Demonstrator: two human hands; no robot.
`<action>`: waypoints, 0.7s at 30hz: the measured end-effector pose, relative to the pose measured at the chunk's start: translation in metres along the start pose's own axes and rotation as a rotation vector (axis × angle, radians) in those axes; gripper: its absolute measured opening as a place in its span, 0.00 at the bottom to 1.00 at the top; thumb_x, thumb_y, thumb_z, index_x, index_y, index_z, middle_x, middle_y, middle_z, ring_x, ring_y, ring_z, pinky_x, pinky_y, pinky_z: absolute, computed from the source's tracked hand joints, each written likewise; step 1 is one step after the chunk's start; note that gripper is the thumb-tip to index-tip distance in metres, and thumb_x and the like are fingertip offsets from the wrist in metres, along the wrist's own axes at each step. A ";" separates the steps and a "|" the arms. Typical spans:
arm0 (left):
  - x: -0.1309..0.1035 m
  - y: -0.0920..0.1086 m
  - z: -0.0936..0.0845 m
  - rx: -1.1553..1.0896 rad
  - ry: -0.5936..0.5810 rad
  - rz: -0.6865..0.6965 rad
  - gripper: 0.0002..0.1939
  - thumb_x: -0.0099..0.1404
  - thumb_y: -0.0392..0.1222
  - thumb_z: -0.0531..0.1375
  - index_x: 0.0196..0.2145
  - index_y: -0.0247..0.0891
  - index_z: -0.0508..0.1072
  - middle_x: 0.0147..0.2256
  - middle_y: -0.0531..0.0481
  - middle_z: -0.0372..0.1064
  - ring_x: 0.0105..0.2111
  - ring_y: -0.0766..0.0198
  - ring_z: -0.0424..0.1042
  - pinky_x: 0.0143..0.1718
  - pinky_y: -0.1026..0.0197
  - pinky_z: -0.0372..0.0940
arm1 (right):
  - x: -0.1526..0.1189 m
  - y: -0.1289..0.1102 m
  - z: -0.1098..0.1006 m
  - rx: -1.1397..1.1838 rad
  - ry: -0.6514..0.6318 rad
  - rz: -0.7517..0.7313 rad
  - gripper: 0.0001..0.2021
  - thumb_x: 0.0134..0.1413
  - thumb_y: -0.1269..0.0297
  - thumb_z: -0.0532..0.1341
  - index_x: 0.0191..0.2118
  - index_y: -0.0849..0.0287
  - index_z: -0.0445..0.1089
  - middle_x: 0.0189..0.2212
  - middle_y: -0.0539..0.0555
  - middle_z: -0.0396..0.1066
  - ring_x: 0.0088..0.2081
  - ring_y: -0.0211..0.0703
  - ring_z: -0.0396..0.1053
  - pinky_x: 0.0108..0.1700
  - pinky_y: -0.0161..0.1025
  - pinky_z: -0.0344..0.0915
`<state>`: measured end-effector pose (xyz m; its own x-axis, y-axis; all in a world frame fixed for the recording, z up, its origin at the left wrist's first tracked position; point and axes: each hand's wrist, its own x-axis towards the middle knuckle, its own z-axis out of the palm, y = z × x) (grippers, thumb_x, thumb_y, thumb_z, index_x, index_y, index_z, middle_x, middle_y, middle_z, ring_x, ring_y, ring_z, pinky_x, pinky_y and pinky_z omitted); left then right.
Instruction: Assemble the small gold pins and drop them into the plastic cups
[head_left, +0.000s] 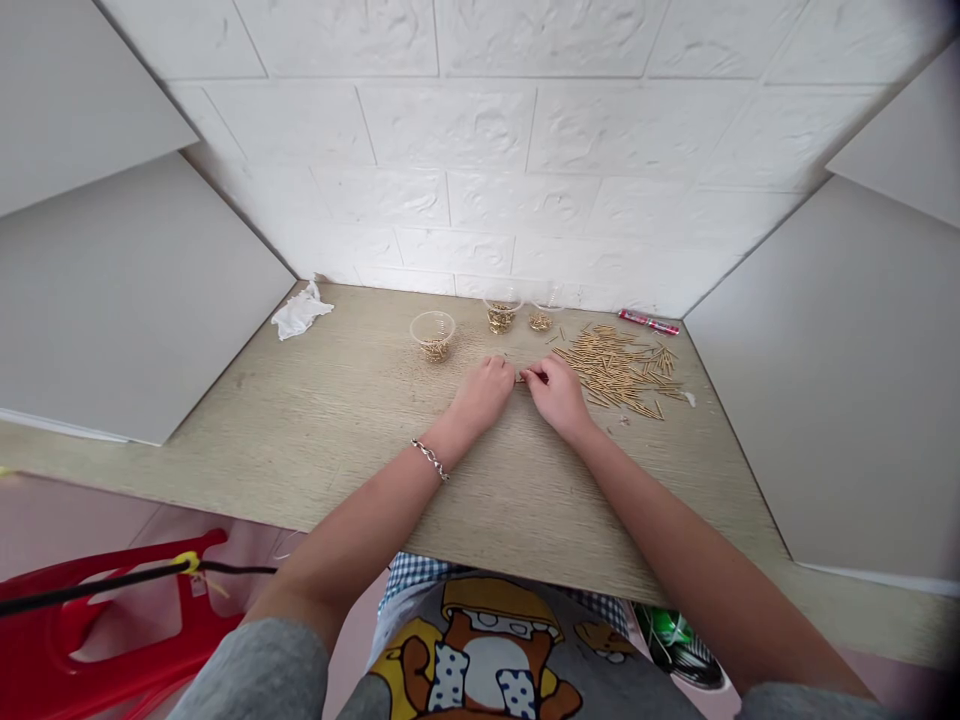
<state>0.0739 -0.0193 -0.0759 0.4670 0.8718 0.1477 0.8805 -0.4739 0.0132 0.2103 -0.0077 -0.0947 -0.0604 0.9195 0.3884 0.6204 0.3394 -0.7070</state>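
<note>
My left hand (487,390) rests on the table with its fingers curled closed; what it holds, if anything, is hidden. Just right of it, my right hand (556,393) pinches a small thing too tiny to name, close to the left fingertips. Beside my right hand spreads a loose pile of thin gold-coloured sticks (611,368). Behind my hands stand a clear cup with small gold pieces (433,342), a second clear cup of gold pieces (501,315) and a third one (541,318) with fewer pieces.
A crumpled white tissue (300,310) lies at the back left. At the back right is a red wrapped stick (649,322). Grey panels flank the wooden table (330,430), and a white brick-pattern wall (487,130) rises behind. Below left is a red plastic chair (142,660).
</note>
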 end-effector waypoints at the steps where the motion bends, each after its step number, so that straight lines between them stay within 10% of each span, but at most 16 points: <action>1: 0.000 0.000 0.000 0.000 -0.004 -0.002 0.09 0.63 0.31 0.46 0.35 0.30 0.66 0.36 0.41 0.65 0.39 0.58 0.64 0.39 0.58 0.61 | 0.000 0.000 0.000 0.001 -0.004 0.004 0.09 0.46 0.70 0.56 0.19 0.58 0.60 0.21 0.50 0.59 0.27 0.39 0.59 0.32 0.38 0.57; 21: 0.000 0.003 -0.002 0.022 -0.008 0.011 0.10 0.64 0.32 0.47 0.35 0.29 0.67 0.35 0.41 0.66 0.38 0.58 0.64 0.40 0.58 0.60 | -0.003 -0.001 0.001 -0.043 -0.045 -0.092 0.08 0.47 0.71 0.56 0.20 0.58 0.63 0.23 0.52 0.61 0.28 0.41 0.61 0.33 0.39 0.58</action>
<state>0.0764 -0.0205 -0.0736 0.4770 0.8678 0.1395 0.8770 -0.4804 -0.0100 0.2094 -0.0106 -0.0960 -0.1531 0.8933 0.4226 0.6435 0.4147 -0.6434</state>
